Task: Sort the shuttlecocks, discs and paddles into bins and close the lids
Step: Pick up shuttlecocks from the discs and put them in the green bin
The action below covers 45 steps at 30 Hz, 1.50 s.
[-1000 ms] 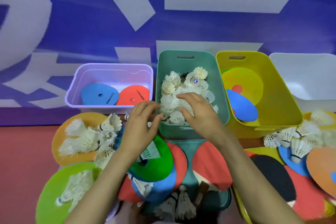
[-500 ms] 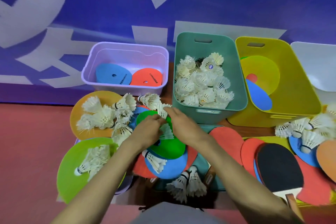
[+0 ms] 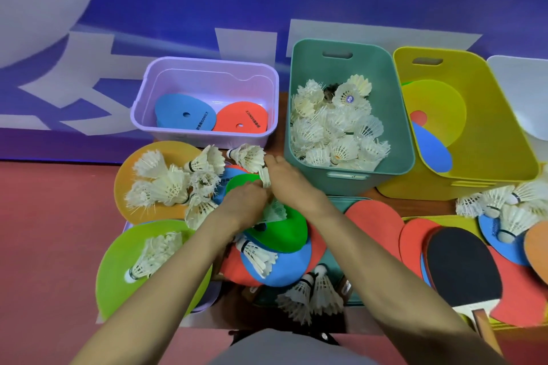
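A: Both hands met over the green disc point(image 3: 278, 231)?

B: Yes. The left hand point(image 3: 246, 207) clasped a shuttlecock point(image 3: 274, 212) there; the right hand point(image 3: 292, 184) pinched another shuttlecock point(image 3: 264, 176), probably bound for the teal bin point(image 3: 397, 115) nearby.

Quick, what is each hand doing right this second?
Left hand: closed around a shuttlecock over the green disc.
Right hand: fingers curled on another shuttlecock; firm grip cannot be told.
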{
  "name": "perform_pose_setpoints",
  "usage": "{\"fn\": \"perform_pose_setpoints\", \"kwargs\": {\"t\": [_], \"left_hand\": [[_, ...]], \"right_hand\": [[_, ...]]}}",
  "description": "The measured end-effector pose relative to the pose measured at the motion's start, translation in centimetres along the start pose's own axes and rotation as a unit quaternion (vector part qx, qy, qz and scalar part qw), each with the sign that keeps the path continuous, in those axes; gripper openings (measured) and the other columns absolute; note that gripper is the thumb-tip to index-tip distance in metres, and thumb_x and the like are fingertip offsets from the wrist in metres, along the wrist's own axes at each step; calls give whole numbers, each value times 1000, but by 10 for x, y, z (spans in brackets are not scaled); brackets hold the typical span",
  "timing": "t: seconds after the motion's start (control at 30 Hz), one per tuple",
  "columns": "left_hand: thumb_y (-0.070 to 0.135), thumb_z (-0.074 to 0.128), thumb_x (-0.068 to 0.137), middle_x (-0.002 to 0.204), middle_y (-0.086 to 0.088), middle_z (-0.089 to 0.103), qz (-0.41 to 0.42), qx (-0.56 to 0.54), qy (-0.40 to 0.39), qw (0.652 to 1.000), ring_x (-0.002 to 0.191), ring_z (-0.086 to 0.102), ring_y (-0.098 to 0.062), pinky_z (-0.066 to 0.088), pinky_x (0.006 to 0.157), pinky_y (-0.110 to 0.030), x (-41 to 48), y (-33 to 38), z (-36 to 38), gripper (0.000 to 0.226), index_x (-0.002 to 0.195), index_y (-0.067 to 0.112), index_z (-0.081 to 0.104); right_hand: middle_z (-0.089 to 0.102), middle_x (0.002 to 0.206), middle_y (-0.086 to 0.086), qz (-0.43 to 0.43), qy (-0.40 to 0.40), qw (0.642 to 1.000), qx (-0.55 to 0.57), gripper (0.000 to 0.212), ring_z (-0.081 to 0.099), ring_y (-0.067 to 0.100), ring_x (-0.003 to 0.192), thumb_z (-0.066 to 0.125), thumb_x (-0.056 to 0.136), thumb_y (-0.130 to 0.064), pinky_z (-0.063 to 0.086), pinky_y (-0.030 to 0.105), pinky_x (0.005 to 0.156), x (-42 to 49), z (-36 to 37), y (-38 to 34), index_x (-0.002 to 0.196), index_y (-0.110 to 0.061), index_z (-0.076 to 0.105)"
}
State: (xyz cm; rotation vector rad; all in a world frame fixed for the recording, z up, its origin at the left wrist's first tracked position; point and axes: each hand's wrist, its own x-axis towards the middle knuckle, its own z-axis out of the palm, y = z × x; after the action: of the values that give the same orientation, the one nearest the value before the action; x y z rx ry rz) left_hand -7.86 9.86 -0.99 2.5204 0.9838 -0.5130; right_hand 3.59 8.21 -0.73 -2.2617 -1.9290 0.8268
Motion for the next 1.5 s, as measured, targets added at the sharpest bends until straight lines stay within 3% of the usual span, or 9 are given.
{"fn": "perform_pose_setpoints", "kwargs": {"t": [0.2,0.4,0.63,0.73,0.8,0.93,1.1,1.3,1.5], "left_hand": [[14,62,83,109,-3,56,-17,-23,68,997,101,58,-26,48,79,-35,-21,-9,-17,14,97,17,63],[19,75,75,90,6,55,6,-153,147,977,91,57,-18,47,80,-34,-55,-24,-52,17,76,26,59],[14,74,78,89,2,59,65,-294,320,898,82,58,-14,48,77,-29,-44,-5,-79,17,77,23,60],[14,72,79,90,4,56,76,-311,364,875,85,58,-15,51,81,-32,-18,15,-86,14,78,20,60],[13,72,79,90,8,52,75,-316,384,865,87,57,-16,49,84,-33,2,27,-91,11,78,16,61],[16,71,80,107,0,52,56,-308,390,866,98,56,-19,47,88,-34,43,45,-102,10,81,9,63],[13,64,85,135,-4,43,25,-226,364,903,103,56,-25,42,80,-31,98,54,-118,9,84,7,58],[0,48,87,115,-15,47,-32,-73,290,954,95,54,-36,48,73,-44,170,47,-126,12,95,-2,56],[-5,48,86,115,-18,40,-55,-64,298,951,90,51,-35,48,73,-45,214,44,-126,13,98,-4,51]], "right_hand": [[50,115,19,-22,21,1000,3,40,55,37,105,42,80,14,46,41,90,-11,-8,5,116,2,55],[56,110,14,-73,132,987,61,28,56,33,99,51,86,1,46,40,84,-36,-41,-3,111,-5,64],[59,96,14,-89,369,915,139,14,59,28,84,56,87,-3,43,31,77,-51,-101,14,96,-3,67],[57,96,11,-57,402,906,121,13,56,23,83,55,89,-3,36,21,72,-48,-121,39,96,-4,66],[58,98,12,-26,413,905,96,14,56,26,85,54,90,-4,38,25,73,-46,-130,59,98,-4,65],[57,101,16,62,399,914,38,16,56,35,89,50,90,-3,44,39,72,-44,-145,102,99,-3,64],[56,109,16,167,335,927,-25,20,56,36,95,46,90,0,39,34,69,-28,-153,145,102,-3,62],[54,112,18,152,201,960,-125,28,59,36,98,43,85,10,45,38,74,5,-156,159,105,-1,59],[59,119,16,139,91,965,-204,32,58,34,111,42,87,10,48,37,84,25,-149,162,112,-1,58]]}}
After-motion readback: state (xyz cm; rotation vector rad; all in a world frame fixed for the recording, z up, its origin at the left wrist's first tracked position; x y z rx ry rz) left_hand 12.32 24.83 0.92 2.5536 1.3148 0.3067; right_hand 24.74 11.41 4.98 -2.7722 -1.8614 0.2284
